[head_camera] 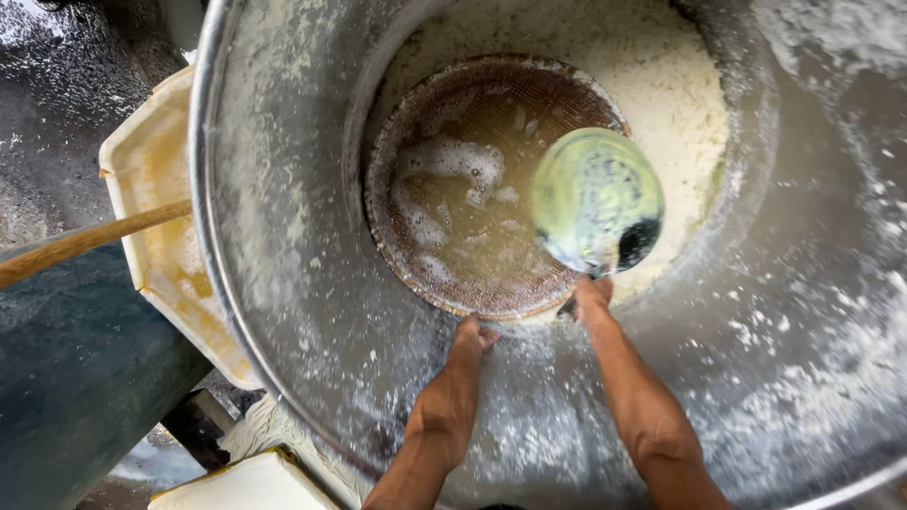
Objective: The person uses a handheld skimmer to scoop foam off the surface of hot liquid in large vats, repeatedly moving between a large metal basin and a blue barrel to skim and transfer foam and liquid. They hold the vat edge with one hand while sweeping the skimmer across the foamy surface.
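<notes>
I look down into a big metal drum (283, 236) streaked with white foam. At its bottom a round brown mesh sieve (416, 123) sits in white froth and holds murky yellowish liquid. My left hand (470, 342) grips the sieve's near rim. My right hand (592, 296) holds the handle of a pale green ladle bowl (595, 198), which hangs blurred over the sieve's right side.
A cream plastic tray (151, 170) with yellow stains sits outside the drum at the left. A wooden stick (85, 241) lies across a dark barrel (76, 378) there. Another cream container (250, 486) shows at the bottom edge. White froth (661, 76) surrounds the sieve.
</notes>
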`<act>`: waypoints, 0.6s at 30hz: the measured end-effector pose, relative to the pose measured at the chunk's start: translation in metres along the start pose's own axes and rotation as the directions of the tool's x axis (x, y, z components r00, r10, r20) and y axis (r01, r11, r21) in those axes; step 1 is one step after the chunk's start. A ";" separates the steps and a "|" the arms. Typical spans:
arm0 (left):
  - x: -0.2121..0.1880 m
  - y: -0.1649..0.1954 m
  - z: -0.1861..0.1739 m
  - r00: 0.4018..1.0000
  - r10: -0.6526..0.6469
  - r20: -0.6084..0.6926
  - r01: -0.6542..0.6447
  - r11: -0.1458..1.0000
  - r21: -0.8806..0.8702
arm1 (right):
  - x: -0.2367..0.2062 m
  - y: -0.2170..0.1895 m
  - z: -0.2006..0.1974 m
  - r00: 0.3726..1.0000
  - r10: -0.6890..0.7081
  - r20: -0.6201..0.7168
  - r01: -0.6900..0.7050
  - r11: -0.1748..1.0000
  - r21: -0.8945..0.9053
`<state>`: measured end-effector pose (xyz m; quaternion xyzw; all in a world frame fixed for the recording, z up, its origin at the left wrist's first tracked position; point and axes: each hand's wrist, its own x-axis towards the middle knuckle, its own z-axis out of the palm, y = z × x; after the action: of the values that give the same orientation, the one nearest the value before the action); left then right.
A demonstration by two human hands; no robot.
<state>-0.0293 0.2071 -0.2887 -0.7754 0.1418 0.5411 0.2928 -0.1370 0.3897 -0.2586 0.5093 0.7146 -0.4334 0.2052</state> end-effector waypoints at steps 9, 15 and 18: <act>0.042 0.022 0.013 0.998 0.054 -0.012 -0.055 0.989 -0.138 | -0.007 -0.004 0.107 0.730 0.303 0.613 -0.420 0.906 0.053; 0.000 0.014 0.011 0.989 0.097 -0.113 -0.105 0.992 -0.070 | -0.031 -0.009 0.104 0.565 0.220 0.795 -0.296 0.954 -0.053; -0.028 0.008 0.004 0.988 0.132 -0.076 -0.140 0.983 -0.120 | -0.053 -0.017 0.077 0.476 0.120 0.871 -0.197 0.980 -0.027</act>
<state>-0.0473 0.2009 -0.2666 -0.7985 0.1700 0.5413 0.2010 -0.1426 0.2951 -0.2543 0.2928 0.4463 -0.6367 0.5565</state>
